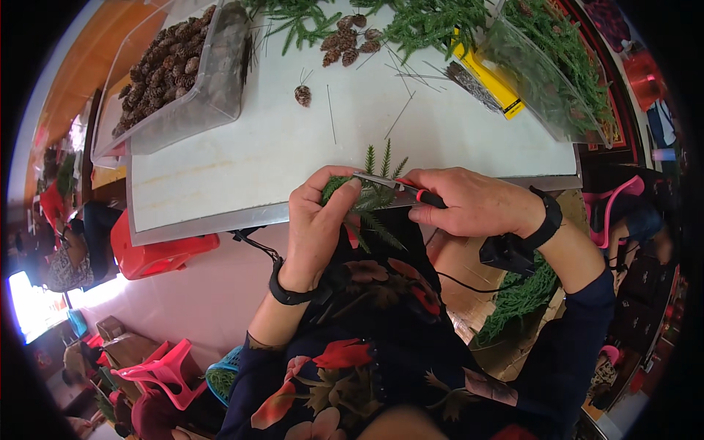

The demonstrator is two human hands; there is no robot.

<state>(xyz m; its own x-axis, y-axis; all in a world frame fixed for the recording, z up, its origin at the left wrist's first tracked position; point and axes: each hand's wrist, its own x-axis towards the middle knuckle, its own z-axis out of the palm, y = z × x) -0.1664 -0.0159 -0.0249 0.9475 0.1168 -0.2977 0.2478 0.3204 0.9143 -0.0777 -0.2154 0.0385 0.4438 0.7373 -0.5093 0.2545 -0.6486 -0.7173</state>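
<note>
Just past the table's front edge, my left hand (pixel 319 213) pinches a green artificial pine sprig (pixel 371 196) between thumb and fingers. Its needled fronds spread out to the right and downward. My right hand (pixel 473 199) is closed round the red and black handles of long-nosed pliers (pixel 385 181). The slim metal jaws reach across the sprig to my left thumb and forefinger. Whether they grip a stem or wire there is hidden by the fingers. Beyond my hands, a single pine cone (pixel 303 96) with thin wire ends lies on the white tabletop (pixel 257 165).
A clear bin (pixel 227 81) of pine cones stands at the far left. Several loose cones (pixel 348 42), thin wires (pixel 331 114) and green branches (pixel 433 26) lie farther back. Right of them are a yellow box (pixel 488 73) and a clear bin (pixel 539 110) of greenery. A red stool (pixel 158 246) stands left.
</note>
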